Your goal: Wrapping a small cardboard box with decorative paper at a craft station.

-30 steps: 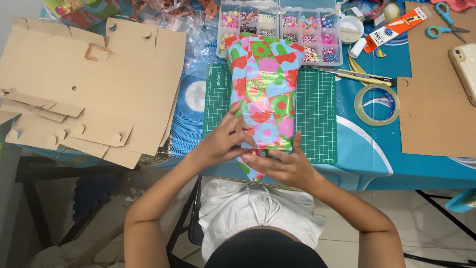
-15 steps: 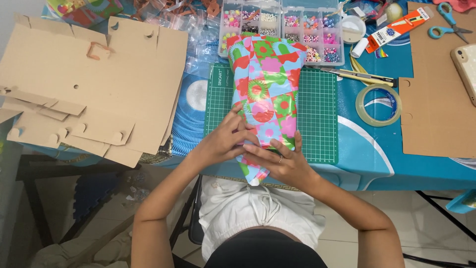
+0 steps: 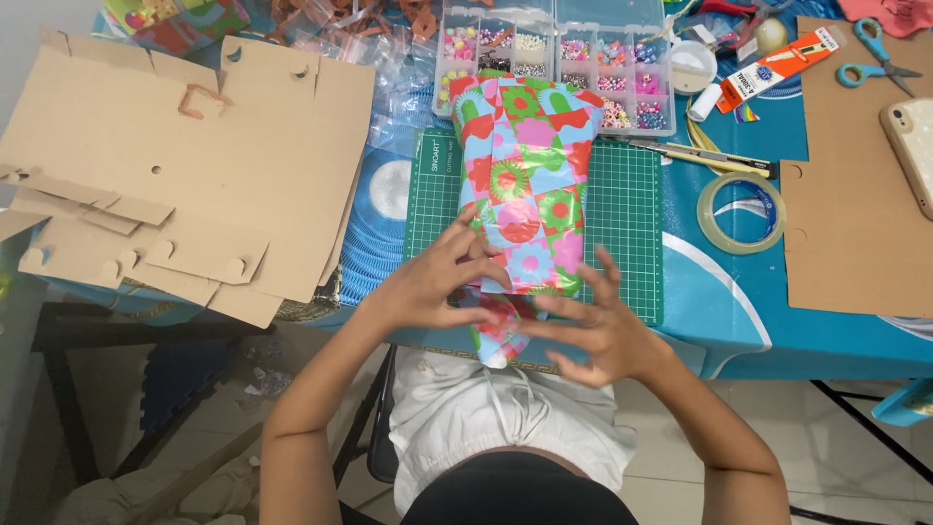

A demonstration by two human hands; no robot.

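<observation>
Pressing hands (image 3: 515, 306) on wrapped parcel's (image 3: 525, 185) near end, green mat (image 3: 627, 219) beneath

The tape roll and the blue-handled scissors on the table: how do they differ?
The tape roll is a clear, pale ring lying on the blue tablecloth; the scissors are long, with blue handles, lying on brown cardboard. The tape roll lies nearer the green cutting mat; the scissors lie at the far edge. Neither is touched.
</observation>
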